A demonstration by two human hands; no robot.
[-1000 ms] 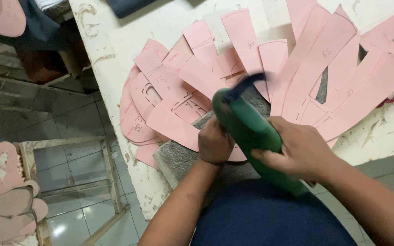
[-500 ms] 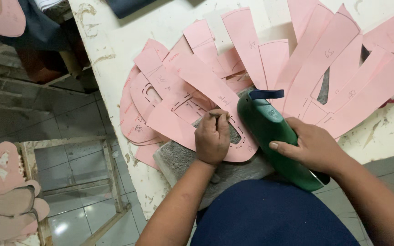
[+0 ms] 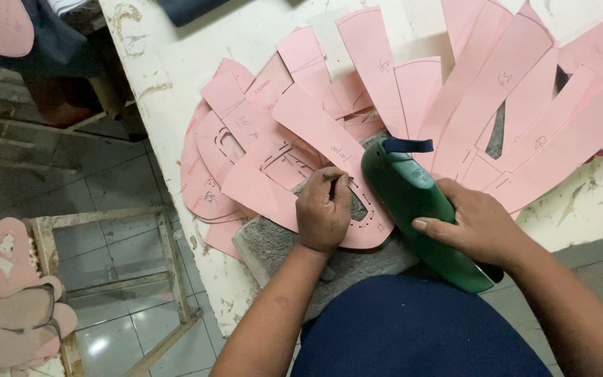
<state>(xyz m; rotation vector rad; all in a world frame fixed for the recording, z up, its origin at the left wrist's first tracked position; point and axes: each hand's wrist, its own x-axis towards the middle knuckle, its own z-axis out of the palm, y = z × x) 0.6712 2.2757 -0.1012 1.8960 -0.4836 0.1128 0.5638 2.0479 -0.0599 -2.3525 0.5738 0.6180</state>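
My left hand (image 3: 324, 209) is closed around a thin pen-like tool, its tip pressed on a pink paper pattern piece (image 3: 329, 157) that lies over a grey slab (image 3: 273, 244). My right hand (image 3: 479, 227) grips a green shoe last (image 3: 413, 199) with a dark blue strap at its top end, resting it on the table edge just right of the pattern piece. Many more pink pattern pieces (image 3: 497, 91) fan out across the white table (image 3: 169, 63).
A wooden stool frame (image 3: 169, 265) stands on the tiled floor at left. Pink and grey sole-shaped cut-outs (image 3: 8, 307) lie at the lower left. A dark cloth (image 3: 190, 8) sits at the table's far edge.
The green last swung down from in front of my hands to the right of the pattern. My left hand moved onto the pink piece with the tool.
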